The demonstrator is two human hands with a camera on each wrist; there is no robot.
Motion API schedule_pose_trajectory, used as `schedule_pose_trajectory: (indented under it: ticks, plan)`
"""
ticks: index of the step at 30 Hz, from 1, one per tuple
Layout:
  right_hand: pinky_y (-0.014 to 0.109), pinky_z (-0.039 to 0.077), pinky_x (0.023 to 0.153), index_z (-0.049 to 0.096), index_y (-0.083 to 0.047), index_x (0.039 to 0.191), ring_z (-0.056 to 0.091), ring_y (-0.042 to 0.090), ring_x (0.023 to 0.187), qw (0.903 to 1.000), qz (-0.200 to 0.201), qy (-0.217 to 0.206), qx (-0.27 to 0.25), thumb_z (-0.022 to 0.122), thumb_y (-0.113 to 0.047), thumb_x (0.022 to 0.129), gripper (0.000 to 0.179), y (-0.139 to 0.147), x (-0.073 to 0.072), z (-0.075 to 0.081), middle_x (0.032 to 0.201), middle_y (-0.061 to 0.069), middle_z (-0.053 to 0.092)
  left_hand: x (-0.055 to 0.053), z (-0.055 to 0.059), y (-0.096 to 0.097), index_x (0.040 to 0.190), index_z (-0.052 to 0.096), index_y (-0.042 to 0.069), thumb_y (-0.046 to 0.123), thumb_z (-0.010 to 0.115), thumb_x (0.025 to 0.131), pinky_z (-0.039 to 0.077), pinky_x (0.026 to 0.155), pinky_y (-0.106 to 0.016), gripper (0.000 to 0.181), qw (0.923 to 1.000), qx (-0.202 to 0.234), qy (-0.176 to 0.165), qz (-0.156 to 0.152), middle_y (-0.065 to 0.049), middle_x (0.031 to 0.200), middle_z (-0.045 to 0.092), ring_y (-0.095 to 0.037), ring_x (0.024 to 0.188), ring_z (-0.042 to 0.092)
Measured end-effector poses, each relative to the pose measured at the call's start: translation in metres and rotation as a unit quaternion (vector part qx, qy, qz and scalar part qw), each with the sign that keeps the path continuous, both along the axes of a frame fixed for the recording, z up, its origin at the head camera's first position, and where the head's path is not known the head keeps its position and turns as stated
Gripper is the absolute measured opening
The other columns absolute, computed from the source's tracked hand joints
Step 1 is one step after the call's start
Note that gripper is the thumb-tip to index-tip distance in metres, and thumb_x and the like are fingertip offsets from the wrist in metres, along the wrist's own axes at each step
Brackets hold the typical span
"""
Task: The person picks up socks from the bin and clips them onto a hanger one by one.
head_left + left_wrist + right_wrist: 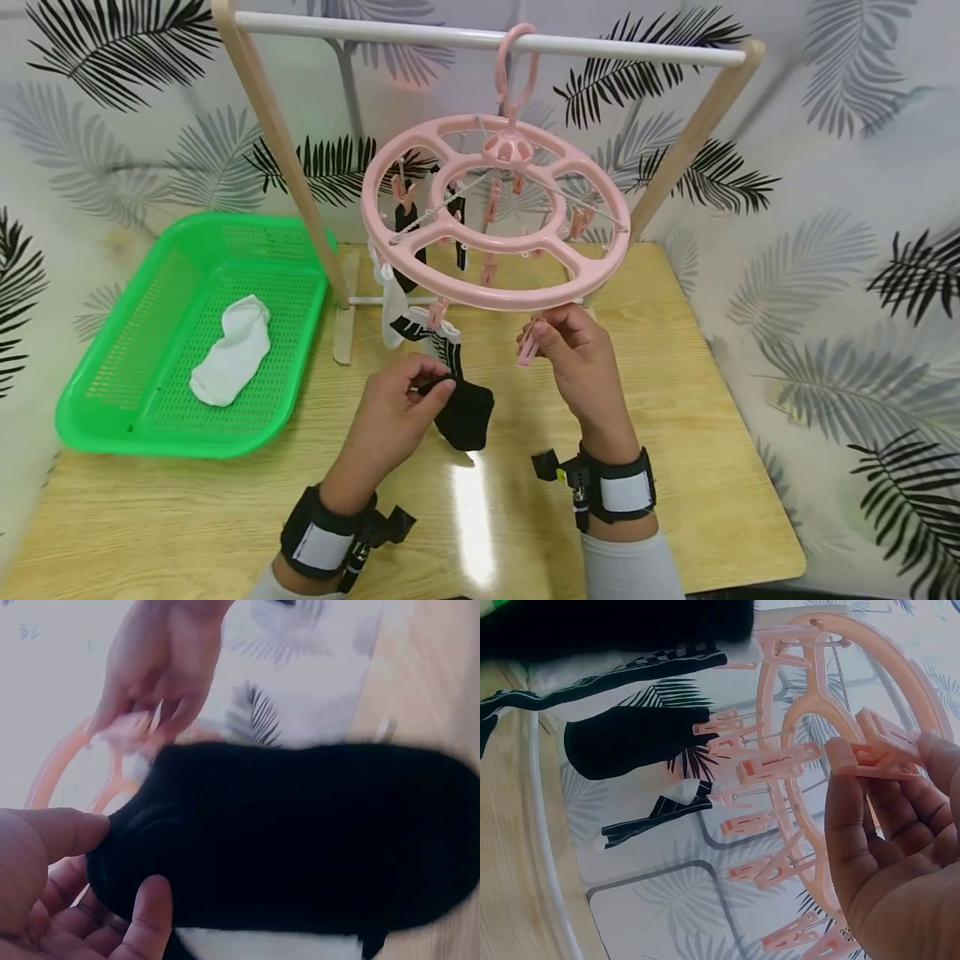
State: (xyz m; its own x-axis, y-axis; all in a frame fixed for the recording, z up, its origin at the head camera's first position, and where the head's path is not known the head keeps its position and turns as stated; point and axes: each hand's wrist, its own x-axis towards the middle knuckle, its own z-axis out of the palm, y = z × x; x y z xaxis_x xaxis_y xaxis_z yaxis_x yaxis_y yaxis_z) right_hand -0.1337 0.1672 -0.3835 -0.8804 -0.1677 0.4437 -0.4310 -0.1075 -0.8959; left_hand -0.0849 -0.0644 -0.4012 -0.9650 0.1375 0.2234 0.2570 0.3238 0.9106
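Observation:
My left hand (397, 414) pinches a black sock (467, 417) by its opening; in the left wrist view the sock (300, 836) stretches out to the right from the thumb and fingers. Under the front rim of the round pink hanger (495, 297), my right hand (583, 354) holds a pink clothespin (529, 343). That clothespin (877, 754) lies between thumb and fingers in the right wrist view, with no cloth in it. Just behind the black sock, a black-and-white sock (427, 329) hangs from a clip on the hanger.
The hanger hooks over a white rod (375, 32) on a wooden stand (281, 158). More socks, among them a black one (637, 742), hang from its clips at the left and back. A green basket (75, 400) on the table's left holds a white sock (234, 352).

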Motion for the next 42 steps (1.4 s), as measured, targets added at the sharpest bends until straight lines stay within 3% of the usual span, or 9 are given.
schedule_pose_trajectory:
  ticks: [7, 13, 18, 24, 32, 42]
  plan:
    - [0.031, 0.057, 0.069, 0.055, 0.012, 0.098, 0.065, 0.021, 0.073, 1.0, -0.001, -0.01, -0.002, 0.053, 0.0, 0.101, 0.013, 0.001, 0.001, -0.001, 0.085, 0.012, 0.064, -0.01, 0.001, 0.032, 0.099, 0.068, 0.008, 0.008, 0.07, 0.092, 0.052, 0.063, -0.028, 0.007, 0.9988, 0.004, 0.036, -0.033, 0.0, 0.092, 0.067, -0.011, 0.073, 0.059]
    - [0.031, 0.057, 0.067, 0.056, 0.012, 0.098, 0.065, 0.02, 0.073, 0.9998, -0.006, -0.017, 0.001, 0.053, -0.002, 0.101, 0.015, 0.001, 0.003, -0.001, 0.085, 0.01, 0.064, -0.017, 0.002, 0.046, 0.097, 0.069, 0.008, 0.01, 0.07, 0.093, 0.051, 0.061, -0.028, 0.005, 0.9985, 0.038, 0.034, -0.02, 0.0, 0.091, 0.069, -0.011, 0.071, 0.06]
    - [0.032, 0.056, 0.066, 0.057, 0.01, 0.098, 0.064, 0.02, 0.072, 0.9998, -0.005, -0.016, 0.009, 0.053, -0.004, 0.102, 0.015, 0.0, 0.003, -0.002, 0.085, 0.01, 0.064, -0.018, 0.002, 0.052, 0.099, 0.07, 0.006, 0.01, 0.07, 0.093, 0.052, 0.063, -0.028, 0.007, 0.9968, 0.075, 0.025, -0.011, -0.001, 0.092, 0.07, -0.011, 0.073, 0.061]
    - [0.03, 0.055, 0.066, 0.059, 0.009, 0.098, 0.064, 0.02, 0.075, 0.9997, -0.011, -0.013, 0.015, 0.055, -0.008, 0.101, 0.018, 0.0, 0.004, -0.002, 0.086, 0.01, 0.065, -0.017, 0.003, 0.057, 0.101, 0.07, 0.003, 0.008, 0.069, 0.093, 0.053, 0.068, -0.03, 0.009, 0.9925, 0.109, 0.046, -0.03, -0.004, 0.096, 0.07, -0.013, 0.081, 0.063]
    - [0.029, 0.054, 0.069, 0.06, 0.009, 0.097, 0.064, 0.019, 0.08, 0.9992, -0.026, -0.019, 0.025, 0.058, -0.011, 0.099, 0.02, -0.001, 0.005, -0.002, 0.086, 0.007, 0.065, -0.017, 0.004, 0.059, 0.099, 0.069, 0.002, 0.006, 0.07, 0.093, 0.055, 0.075, -0.032, 0.008, 0.988, 0.135, 0.068, -0.034, -0.007, 0.098, 0.07, -0.015, 0.09, 0.064]
    - [0.03, 0.054, 0.07, 0.061, 0.01, 0.096, 0.064, 0.02, 0.08, 0.9997, -0.013, -0.008, 0.018, 0.056, -0.008, 0.1, 0.019, -0.001, 0.004, -0.002, 0.085, 0.008, 0.065, -0.018, 0.002, 0.056, 0.101, 0.069, 0.004, 0.008, 0.068, 0.094, 0.054, 0.074, -0.033, 0.008, 0.9907, 0.105, 0.061, -0.061, -0.005, 0.101, 0.069, -0.016, 0.089, 0.064]
